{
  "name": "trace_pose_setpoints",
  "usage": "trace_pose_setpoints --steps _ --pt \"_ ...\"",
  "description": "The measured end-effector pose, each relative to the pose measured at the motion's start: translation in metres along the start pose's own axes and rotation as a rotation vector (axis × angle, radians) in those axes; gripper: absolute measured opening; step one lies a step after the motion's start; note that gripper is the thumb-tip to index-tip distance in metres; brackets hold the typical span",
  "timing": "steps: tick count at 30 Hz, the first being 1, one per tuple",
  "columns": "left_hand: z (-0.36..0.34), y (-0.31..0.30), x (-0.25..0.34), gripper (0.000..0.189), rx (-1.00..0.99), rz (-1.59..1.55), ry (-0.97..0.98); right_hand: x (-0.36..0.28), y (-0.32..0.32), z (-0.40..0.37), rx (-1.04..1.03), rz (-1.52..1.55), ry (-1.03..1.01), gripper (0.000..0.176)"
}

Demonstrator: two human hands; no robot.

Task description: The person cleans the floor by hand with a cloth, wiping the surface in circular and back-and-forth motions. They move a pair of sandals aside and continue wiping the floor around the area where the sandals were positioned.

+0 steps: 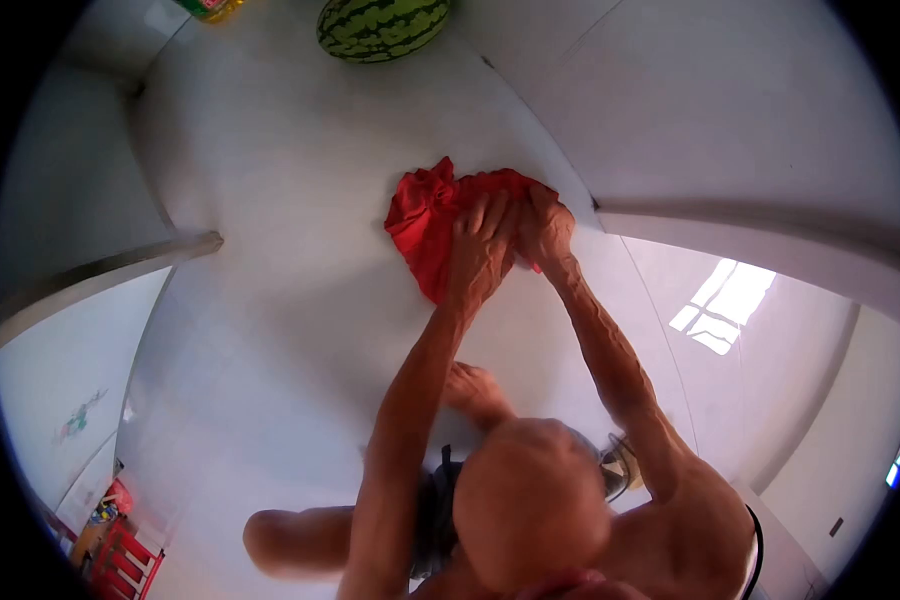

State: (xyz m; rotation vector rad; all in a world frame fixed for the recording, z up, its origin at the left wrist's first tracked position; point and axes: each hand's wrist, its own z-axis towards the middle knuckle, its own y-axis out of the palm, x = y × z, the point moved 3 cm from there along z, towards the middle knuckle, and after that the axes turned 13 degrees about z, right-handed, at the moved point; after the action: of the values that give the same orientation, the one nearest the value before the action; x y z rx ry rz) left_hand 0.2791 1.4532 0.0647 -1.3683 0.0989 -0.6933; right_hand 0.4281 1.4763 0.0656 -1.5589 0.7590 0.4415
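Observation:
A crumpled red cloth (425, 225) lies on the pale floor (300, 230). My left hand (483, 245) presses down on its middle, fingers stretched forward and lying flat over the fabric. Just beside it, nearly touching, my right hand (547, 228) bears on the cloth's right part, with its fingers curled around the fabric. Some of the cloth is hidden under both hands. My bare foot (478, 393) rests on the floor behind the hands.
A watermelon (383, 28) lies on the floor at the top, with part of a bottle (210, 8) to its left. Wall ends (205, 243) jut in on both sides. At the lower left stands a red chair (125, 565).

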Motion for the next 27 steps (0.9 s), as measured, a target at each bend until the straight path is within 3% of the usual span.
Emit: trace_pose_setpoints --steps 4,7,8,11,13,14,17,20,23,27 --pt "0.035 -0.003 -0.007 0.061 -0.014 0.111 -0.025 0.004 0.002 0.039 0.092 0.017 -0.113 0.027" --pt "0.068 -0.007 -0.017 0.054 0.034 0.119 -0.046 -0.031 -0.012 0.073 -0.008 -0.075 0.051 0.024" --pt "0.072 -0.009 -0.013 0.050 0.005 0.104 -0.056 -0.014 -0.004 0.075 0.007 -0.104 -0.017 0.029" --pt "0.044 0.002 -0.005 0.061 -0.099 0.197 0.030 -0.029 -0.021 0.040 -0.120 -0.111 -0.147 0.028" --pt "0.013 0.006 0.008 0.063 -0.054 0.163 -0.003 0.010 0.003 0.008 0.013 -0.083 -0.124 0.036" --pt "0.006 0.003 0.015 0.063 -0.079 0.179 -0.027 0.001 -0.001 -0.001 -0.069 -0.079 0.005 0.039" --pt "0.020 0.001 0.012 0.061 -0.080 0.119 -0.067 0.006 0.005 0.018 0.059 -0.027 -0.057 0.035" --pt "0.059 -0.007 -0.003 0.054 -0.026 0.191 -0.061 -0.006 0.001 0.066 0.030 -0.139 -0.057 0.029" --pt "0.075 -0.006 -0.007 0.053 -0.207 0.086 -0.082 -0.007 -0.003 0.077 -0.044 -0.070 -0.016 0.032" --pt "0.016 -0.010 0.019 0.042 -0.080 0.231 -0.010 0.002 -0.001 -0.001 0.074 -0.045 -0.232 0.025"
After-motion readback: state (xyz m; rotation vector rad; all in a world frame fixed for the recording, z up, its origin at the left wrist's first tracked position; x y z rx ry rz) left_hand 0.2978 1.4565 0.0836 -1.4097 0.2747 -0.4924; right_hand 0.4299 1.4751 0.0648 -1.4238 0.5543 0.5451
